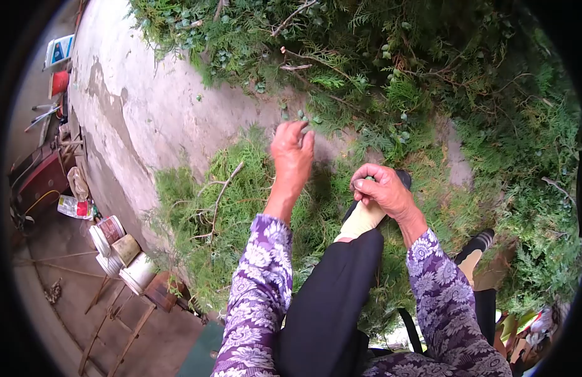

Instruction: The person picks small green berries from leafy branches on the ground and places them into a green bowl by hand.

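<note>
My left hand (292,160) reaches forward over the bare floor, its fingers loosely bent and the thumb held apart from them. Just beyond its fingertips are a few small green cones (302,115). My right hand (385,190) is closed, thumb pressed against curled fingers, above my shoe and pale sock (363,220). Whatever those fingers may hold is hidden. Under and between my hands lies a low spread of cut evergreen sprigs (240,182), with a bare forked twig (222,198) on top. A large heap of conifer branches (391,56) bearing green cones fills the far side.
Stacked white buckets (137,270) stand at the left, near a wooden ladder-like frame (118,330). A clear plastic bottle (74,207) and a red container (59,83) are farther along. More greenery (529,251) lies at the right, around my other shoe (479,245).
</note>
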`<control>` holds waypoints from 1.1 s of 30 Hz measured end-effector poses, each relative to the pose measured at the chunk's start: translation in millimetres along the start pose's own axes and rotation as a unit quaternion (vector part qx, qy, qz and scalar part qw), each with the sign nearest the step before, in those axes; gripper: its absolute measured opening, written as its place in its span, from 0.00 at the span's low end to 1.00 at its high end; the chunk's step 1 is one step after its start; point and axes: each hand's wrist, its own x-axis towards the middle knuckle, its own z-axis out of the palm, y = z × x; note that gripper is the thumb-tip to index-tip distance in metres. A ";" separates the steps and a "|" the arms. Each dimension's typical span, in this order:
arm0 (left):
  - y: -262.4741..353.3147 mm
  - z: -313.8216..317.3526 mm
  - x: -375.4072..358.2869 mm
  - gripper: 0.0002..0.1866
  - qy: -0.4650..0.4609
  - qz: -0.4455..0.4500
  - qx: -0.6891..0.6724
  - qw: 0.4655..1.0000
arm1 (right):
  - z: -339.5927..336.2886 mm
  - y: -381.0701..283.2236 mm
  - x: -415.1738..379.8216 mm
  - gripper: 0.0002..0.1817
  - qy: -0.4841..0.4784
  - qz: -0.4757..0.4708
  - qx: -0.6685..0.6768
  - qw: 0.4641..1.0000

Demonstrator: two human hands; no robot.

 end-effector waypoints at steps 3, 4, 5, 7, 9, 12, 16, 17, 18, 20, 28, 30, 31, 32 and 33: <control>-6.5 23.5 17.3 0.12 0.005 0.035 0.044 0.998 | -0.8 -3.3 -2.3 0.06 0.017 0.005 -0.010 1.000; -8.8 29.1 19.5 0.12 0.006 0.035 0.042 0.998 | -0.9 -3.7 -2.6 0.06 0.018 0.005 -0.012 1.000; -10.5 33.9 20.5 0.11 -0.014 0.041 0.050 0.998 | -0.9 -3.9 -3.3 0.06 0.019 0.005 -0.016 1.000; -14.1 39.9 17.6 0.12 -0.067 0.013 0.042 0.997 | -1.3 -3.5 -5.1 0.06 0.023 0.005 -0.021 1.000; -20.8 43.8 16.2 0.11 -0.048 0.007 0.038 0.998 | -1.5 -1.6 -5.6 0.06 0.018 0.008 -0.008 1.000; -37.5 42.3 8.3 0.09 -0.046 -0.063 -0.025 0.997 | -2.4 1.6 -5.7 0.06 0.019 0.006 0.008 1.000; -35.0 16.3 -8.7 0.06 -0.025 -0.295 -0.310 0.903 | -5.1 3.9 -4.6 0.06 0.014 0.003 0.067 0.998; -39.7 10.4 -8.2 0.04 -0.041 -0.320 -0.302 0.897 | -6.6 4.3 -3.4 0.06 0.014 -0.001 0.071 0.997; -42.2 8.5 -10.0 0.04 -0.040 -0.321 -0.300 0.897 | -6.9 4.9 -2.3 0.06 0.014 -0.004 0.076 0.997; -39.0 1.9 -14.9 0.03 -0.022 -0.335 -0.449 0.828 | -4.5 4.2 -1.4 0.06 0.012 0.001 0.092 0.996; 12.0 -9.5 -46.6 0.12 -0.133 -0.352 -0.625 0.684 | 9.2 -5.6 15.4 0.12 0.083 -0.041 -0.043 0.995; 23.4 -7.3 -53.0 0.12 -0.145 -0.353 -0.620 0.685 | 17.5 -5.9 20.7 0.16 0.121 -0.130 -0.169 0.970; 35.4 -5.1 -54.5 0.11 -0.145 -0.375 -0.606 0.686 | 21.0 -9.9 19.5 0.17 0.154 -0.153 -0.279 0.936; 43.6 -3.8 -56.2 0.11 -0.146 -0.395 -0.592 0.687 | 20.4 -7.9 19.8 0.17 0.154 -0.154 -0.278 0.935; 40.7 -0.9 -61.5 0.10 -0.152 -0.410 -0.594 0.675 | 18.7 -4.2 20.9 0.16 0.137 -0.167 -0.335 0.917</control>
